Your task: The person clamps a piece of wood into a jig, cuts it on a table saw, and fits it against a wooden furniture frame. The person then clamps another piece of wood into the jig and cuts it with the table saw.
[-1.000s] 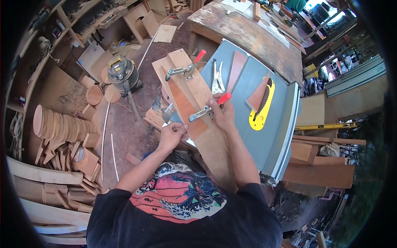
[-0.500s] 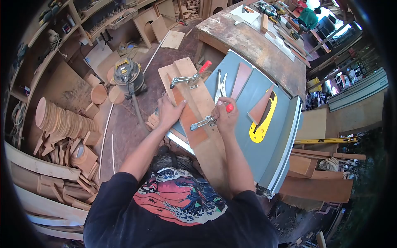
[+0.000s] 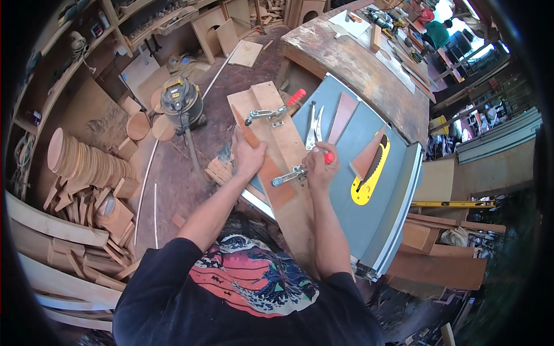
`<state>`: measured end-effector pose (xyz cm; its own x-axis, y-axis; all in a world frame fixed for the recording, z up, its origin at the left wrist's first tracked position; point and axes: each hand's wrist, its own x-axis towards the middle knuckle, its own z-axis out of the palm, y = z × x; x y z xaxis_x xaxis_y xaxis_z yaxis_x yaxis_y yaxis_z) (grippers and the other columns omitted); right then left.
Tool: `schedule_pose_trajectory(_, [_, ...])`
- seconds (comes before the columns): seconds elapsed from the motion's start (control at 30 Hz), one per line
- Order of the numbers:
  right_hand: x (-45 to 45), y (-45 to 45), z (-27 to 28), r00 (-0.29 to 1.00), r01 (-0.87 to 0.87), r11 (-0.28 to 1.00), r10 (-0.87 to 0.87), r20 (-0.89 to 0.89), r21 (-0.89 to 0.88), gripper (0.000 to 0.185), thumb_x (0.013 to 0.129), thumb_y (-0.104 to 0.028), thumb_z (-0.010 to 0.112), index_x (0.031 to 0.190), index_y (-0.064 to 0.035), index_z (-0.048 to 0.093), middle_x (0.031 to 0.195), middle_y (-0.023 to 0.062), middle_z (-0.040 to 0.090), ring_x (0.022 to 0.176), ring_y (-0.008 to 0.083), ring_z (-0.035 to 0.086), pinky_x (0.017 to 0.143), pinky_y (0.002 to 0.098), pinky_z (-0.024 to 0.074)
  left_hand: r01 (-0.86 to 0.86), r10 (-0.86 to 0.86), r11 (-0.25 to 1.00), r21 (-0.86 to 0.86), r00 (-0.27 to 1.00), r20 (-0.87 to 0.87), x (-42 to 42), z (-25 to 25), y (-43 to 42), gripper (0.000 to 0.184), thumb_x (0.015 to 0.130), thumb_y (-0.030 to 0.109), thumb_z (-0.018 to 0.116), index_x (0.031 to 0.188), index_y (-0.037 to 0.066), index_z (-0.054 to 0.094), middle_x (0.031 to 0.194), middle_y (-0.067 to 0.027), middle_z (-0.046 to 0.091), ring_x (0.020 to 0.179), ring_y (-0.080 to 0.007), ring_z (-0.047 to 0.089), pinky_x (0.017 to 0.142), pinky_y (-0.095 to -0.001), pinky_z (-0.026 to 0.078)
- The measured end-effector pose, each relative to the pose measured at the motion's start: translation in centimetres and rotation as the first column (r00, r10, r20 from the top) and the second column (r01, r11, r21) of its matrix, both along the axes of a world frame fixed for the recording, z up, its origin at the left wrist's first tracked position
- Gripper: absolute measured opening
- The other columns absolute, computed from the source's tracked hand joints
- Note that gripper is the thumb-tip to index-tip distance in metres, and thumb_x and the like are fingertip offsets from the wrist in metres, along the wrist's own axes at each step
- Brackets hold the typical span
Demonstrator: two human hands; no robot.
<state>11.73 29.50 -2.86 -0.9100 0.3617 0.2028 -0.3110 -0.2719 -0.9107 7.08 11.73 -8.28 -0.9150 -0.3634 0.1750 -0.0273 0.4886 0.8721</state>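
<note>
Our wooden strip (image 3: 272, 172) lies flat on a long pale board (image 3: 280, 137), along its left side, with the board resting over the grey saw table (image 3: 374, 222). The strip's long axis runs slantwise, from far left to near right. Its narrow end points away from us and a little left; its wide end faces back towards our body. It is a long, tapering piece, reddish brown, darker than the board, with straight edges.

Our left hand (image 3: 249, 158) lies across the strip, thumb on top and fingers at the left edge; the fingers are partly hidden, so we cannot tell how firmly it grips. Our right hand (image 3: 321, 170) is clenched around the red handle (image 3: 329, 158) of the near clamp (image 3: 287, 176), whose arm reaches over the strip. The far clamp (image 3: 265, 114) sits near the narrow end. Pliers (image 3: 314, 128) lie just beyond our right hand.
</note>
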Motion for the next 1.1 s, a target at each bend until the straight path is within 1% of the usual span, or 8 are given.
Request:
schedule_pose_trajectory(0.03, [0.0, 0.0, 0.1, 1.0, -0.004, 1.0, 0.004, -0.002, -0.001, 0.011, 0.095, 0.0, 0.056, 0.105, -0.0002, 0.059, 0.061, 0.0001, 0.05, 0.049, 0.008, 0.047, 0.046, 0.0264, 0.0405, -0.032, 0.03, 0.999, -0.032, 0.999, -0.043, -0.2, -0.7, 0.1, 0.074, 0.075, 0.023, 0.072, 0.138, -0.004, 0.044, 0.129, -0.0306, 0.052, 0.123, -0.0463, 0.051, 0.107, -0.049, 0.042])
schedule_pose_trajectory(0.13, [0.1, 0.0, 0.2, 1.0, -0.011, 1.0, 0.011, -0.016, -0.012, 0.011, 0.095, 0.0, 0.057, 0.105, 0.0, 0.059, 0.061, 0.0005, 0.05, 0.049, 0.0084, 0.046, 0.046, 0.0273, 0.0412, -0.017, 0.019, 0.999, 0.035, 0.999, -0.036, -0.1, -0.7, 0.0, 0.07, 0.074, 0.019, 0.072, 0.136, -0.003, 0.046, 0.127, -0.029, 0.054, 0.122, -0.0456, 0.052, 0.105, -0.0489, 0.043])
schedule_pose_trajectory(0.23, [0.1, 0.0, 0.0, 0.999, -0.009, 1.0, 0.008, -0.043, -0.03, 0.011, 0.094, 0.0, 0.057, 0.105, 0.0007, 0.059, 0.062, 0.0008, 0.049, 0.049, 0.0087, 0.046, 0.046, 0.0278, 0.0417, 0.009, -0.016, 0.989, 0.146, 0.999, 0.046, -0.1, -0.3, 0.0, 0.086, 0.071, 0.017, 0.073, 0.144, -0.008, 0.037, 0.141, -0.0296, 0.047, 0.133, -0.0449, 0.043, 0.114, -0.0473, 0.034])
schedule_pose_trajectory(0.43, [0.3, -0.3, 0.2, 1.0, 0.027, 0.999, -0.027, -0.013, -0.024, 0.011, 0.094, 0.001, 0.057, 0.105, 0.0027, 0.058, 0.063, 0.0019, 0.05, 0.049, 0.0088, 0.046, 0.046, 0.0278, 0.0419, 0.003, 0.011, 0.981, 0.193, 0.997, -0.072, -0.7, -1.7, 0.4, 0.078, 0.071, 0.014, 0.071, 0.139, -0.008, 0.041, 0.133, -0.0303, 0.052, 0.126, -0.0468, 0.048, 0.11, -0.0487, 0.037])
schedule_pose_trajectory(0.73, [0.4, -0.1, -0.1, 0.998, 0.005, 0.998, -0.002, -0.055, 0.056, 0.01, 0.093, 0.002, 0.058, 0.102, 0.003, 0.058, 0.065, 0.004, 0.054, 0.05, 0.0096, 0.05, 0.046, 0.0273, 0.0426, -0.001, 0.013, 0.982, 0.189, 0.998, -0.066, -0.3, -0.3, 0.6, 0.065, 0.071, 0.014, 0.069, 0.13, -0.004, 0.047, 0.119, -0.0289, 0.058, 0.116, -0.0475, 0.054, 0.104, -0.0516, 0.042])
schedule_pose_trajectory(0.87, [0.5, -0.2, 0.3, 0.998, 0.0, 0.991, 0.008, -0.062, 0.131, 0.009, 0.093, 0.005, 0.053, 0.101, 0.0028, 0.056, 0.058, 0.003, 0.046, 0.047, 0.0088, 0.041, 0.047, 0.0298, 0.0442, -0.034, 0.031, 0.987, 0.16, 0.999, 0.018, -0.4, -0.5, 0.9, 0.074, 0.072, 0.015, 0.07, 0.138, -0.006, 0.042, 0.122, -0.0309, 0.056, 0.118, -0.0474, 0.053, 0.105, -0.0499, 0.041])
schedule_pose_trajectory(1.03, [0.2, -0.2, 0.3, 0.997, -0.008, 0.99, 0.019, -0.078, 0.14, 0.007, 0.093, 0.004, 0.054, 0.099, 0.0029, 0.057, 0.059, 0.0032, 0.048, 0.047, 0.0094, 0.044, 0.048, 0.0296, 0.0461, -0.063, 0.051, 0.988, 0.141, 0.995, 0.084, -0.8, -1.2, 1.0, 0.086, 0.073, 0.017, 0.071, 0.146, -0.009, 0.035, 0.125, -0.0318, 0.055, 0.121, -0.046, 0.052, 0.107, -0.048, 0.042])
schedule_pose_trajectory(1.1, [0.4, -0.1, 0.3, 0.998, -0.004, 0.988, 0.015, -0.069, 0.153, 0.006, 0.093, 0.004, 0.054, 0.098, 0.0028, 0.057, 0.059, 0.0032, 0.048, 0.047, 0.0095, 0.044, 0.048, 0.0294, 0.0462, -0.049, 0.036, 0.987, 0.155, 0.995, 0.088, -0.6, -1.1, 1.0, 0.083, 0.074, 0.018, 0.072, 0.144, -0.009, 0.036, 0.125, -0.0314, 0.055, 0.121, -0.0456, 0.052, 0.106, -0.0478, 0.042])
